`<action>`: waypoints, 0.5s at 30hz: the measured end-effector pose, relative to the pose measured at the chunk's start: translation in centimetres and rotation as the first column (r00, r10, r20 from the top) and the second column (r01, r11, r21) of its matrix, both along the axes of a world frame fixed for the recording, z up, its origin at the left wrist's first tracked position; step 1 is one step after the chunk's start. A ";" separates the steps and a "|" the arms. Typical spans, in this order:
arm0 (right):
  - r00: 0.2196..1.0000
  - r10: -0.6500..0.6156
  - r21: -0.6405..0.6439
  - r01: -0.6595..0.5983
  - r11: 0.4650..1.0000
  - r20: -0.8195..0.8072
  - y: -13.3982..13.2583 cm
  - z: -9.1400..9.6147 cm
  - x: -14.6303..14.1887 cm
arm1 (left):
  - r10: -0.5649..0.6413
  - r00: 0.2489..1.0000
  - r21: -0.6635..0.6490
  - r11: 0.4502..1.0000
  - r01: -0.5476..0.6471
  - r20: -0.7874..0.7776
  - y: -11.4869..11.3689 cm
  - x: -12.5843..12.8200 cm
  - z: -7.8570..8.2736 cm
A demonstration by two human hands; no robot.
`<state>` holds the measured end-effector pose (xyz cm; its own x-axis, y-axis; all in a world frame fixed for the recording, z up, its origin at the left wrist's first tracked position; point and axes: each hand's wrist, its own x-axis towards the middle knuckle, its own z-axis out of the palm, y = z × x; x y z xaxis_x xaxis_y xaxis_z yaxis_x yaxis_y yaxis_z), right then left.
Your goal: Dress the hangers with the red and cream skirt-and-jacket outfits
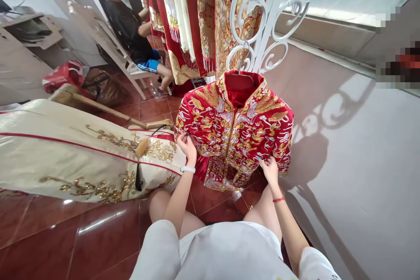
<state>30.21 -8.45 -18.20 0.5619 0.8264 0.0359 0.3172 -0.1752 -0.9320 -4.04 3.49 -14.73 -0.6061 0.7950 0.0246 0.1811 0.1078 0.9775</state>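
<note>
A red jacket [211, 129] with dense gold and silver embroidery hangs in front of me, its front closed down the middle. Its stand-up collar surrounds a dark red hanger [239, 81], whose hook goes up to a white scrolled metal stand [262, 26]. My left hand [187, 148], with a white band at the wrist, pinches the jacket near the sleeve on the left. On the other side, my right hand [269, 169] has its fingers closed on the jacket's lower edge by the right sleeve. Fingertips of both hands are partly hidden against the cloth.
To the left spreads a cream garment [78, 153] with gold embroidery and a hanging tassel [139, 177]. Several robes [205, 17] hang behind the jacket. A person [123, 26] sits on a white chair [95, 35] at the back left. A pale wall [361, 148] stands close on the right.
</note>
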 end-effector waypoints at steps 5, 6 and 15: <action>0.944 -0.270 0.307 0.204 0.930 0.188 2.1 7.6 3.3 | -0.002 0.878 0.251 0.958 0.140 -0.479 0.5 -0.2 2.7; 0.944 -0.246 0.374 0.151 0.915 0.221 3.9 9.4 4.0 | -0.045 0.851 0.226 0.956 0.189 -0.524 1.4 -0.2 3.3; 0.984 0.145 0.420 -0.175 0.891 0.101 14.4 13.0 7.0 | -0.193 0.785 0.127 0.937 0.325 -0.588 5.1 -0.7 3.8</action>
